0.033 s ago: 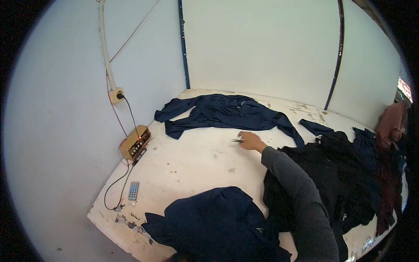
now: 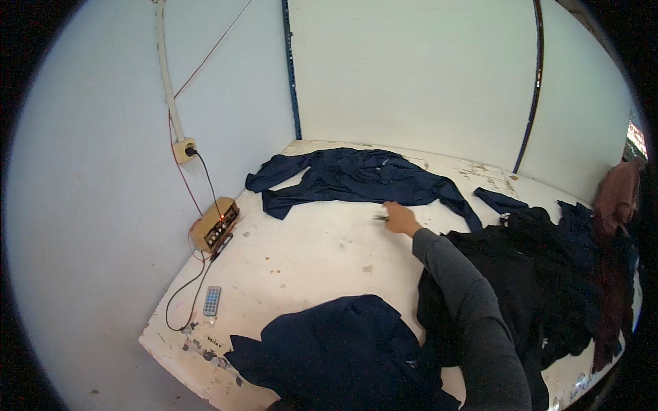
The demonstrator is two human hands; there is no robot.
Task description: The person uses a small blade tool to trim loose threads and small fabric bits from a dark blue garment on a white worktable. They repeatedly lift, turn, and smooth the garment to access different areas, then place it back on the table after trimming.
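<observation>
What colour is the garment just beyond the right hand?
The garment is dark navy; head view shows it best.

- A long, charcoal-grey sleeve [image 2: 473, 308] of matte, soft-looking cloth, covering the right arm as far as the wrist.
- Shallow creases and folds across the fabric (the grey looks darker toward the lower edge of the view), in one plain colour.
- A close-fitting cuff [image 2: 421, 242] of the same grey cloth.
- A bare right hand [image 2: 401, 219] beyond it, fine details too small to tell.
</observation>
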